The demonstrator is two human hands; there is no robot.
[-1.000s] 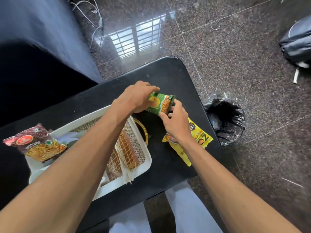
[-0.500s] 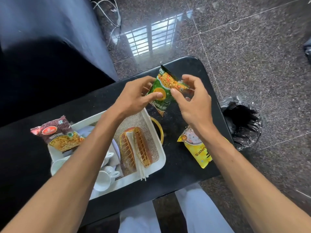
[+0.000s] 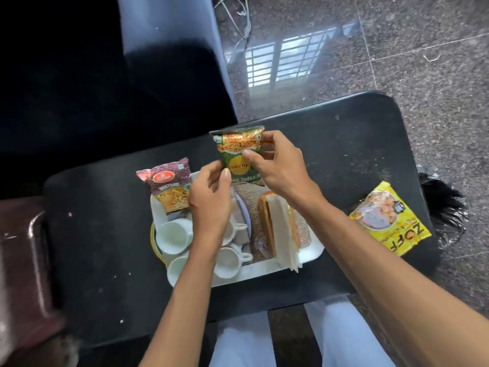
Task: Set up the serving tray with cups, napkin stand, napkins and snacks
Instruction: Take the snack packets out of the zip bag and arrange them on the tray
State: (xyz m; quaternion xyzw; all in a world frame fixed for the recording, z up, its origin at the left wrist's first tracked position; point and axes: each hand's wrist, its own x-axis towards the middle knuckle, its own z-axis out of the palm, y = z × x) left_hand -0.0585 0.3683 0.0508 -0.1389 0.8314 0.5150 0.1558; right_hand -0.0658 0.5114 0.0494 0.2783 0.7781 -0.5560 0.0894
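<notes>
A green snack packet (image 3: pixel 237 152) is held upright above the far edge of the white serving tray (image 3: pixel 312 254). My left hand (image 3: pixel 210 201) pinches its lower left corner and my right hand (image 3: pixel 277 165) grips its right side. On the tray lie several white cups (image 3: pixel 173 238), a wicker napkin stand (image 3: pixel 267 229) with white napkins (image 3: pixel 284 231) in it, and a maroon snack packet (image 3: pixel 170 182) propped at the far left corner. A yellow snack packet (image 3: pixel 387 218) lies on the black table (image 3: pixel 330 144) to the right of the tray.
A black bin bag (image 3: pixel 447 207) sits on the floor past the table's right edge. A dark brown chair (image 3: pixel 23 263) stands at the left. Cables (image 3: pixel 238 17) lie on the speckled floor beyond the table. My pale trousers (image 3: pixel 341 340) show below the table's near edge.
Both hands picked the green packet up from the table's right side and carried it left, turning it upright over the tray. The view swung left too.
</notes>
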